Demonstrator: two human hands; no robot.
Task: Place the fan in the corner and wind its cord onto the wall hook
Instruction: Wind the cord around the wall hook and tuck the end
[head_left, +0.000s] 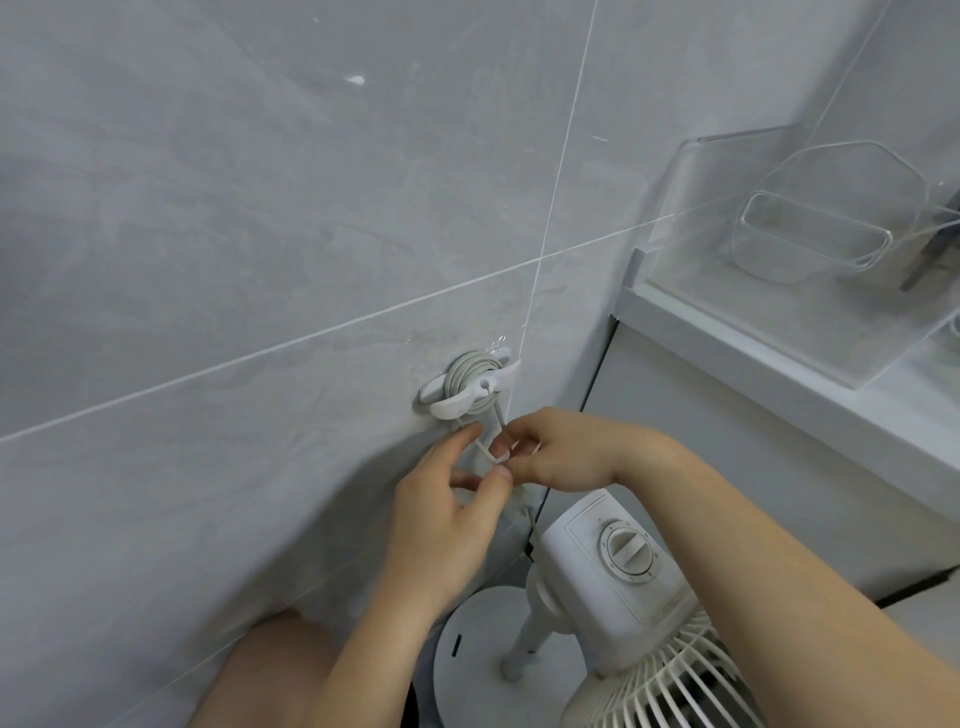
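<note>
A white fan (618, 587) stands low in the corner, with its round base, thin pole, dial box and grille in view. Its grey cord (464, 376) is coiled in several turns around a white wall hook (493, 387) on the grey tiled wall. Just below the hook, a short loose stretch of cord (485, 451) runs between my fingers. My left hand (447, 512) pinches it from below. My right hand (558, 449) pinches it from the right. The cord's end is hidden by my fingers.
A white ledge (779, 374) juts out at the right, carrying a clear plastic box (810, 249). A white panel (691, 452) fills the space under the ledge, behind the fan. My bare knee (280, 670) is at the bottom left, close to the wall.
</note>
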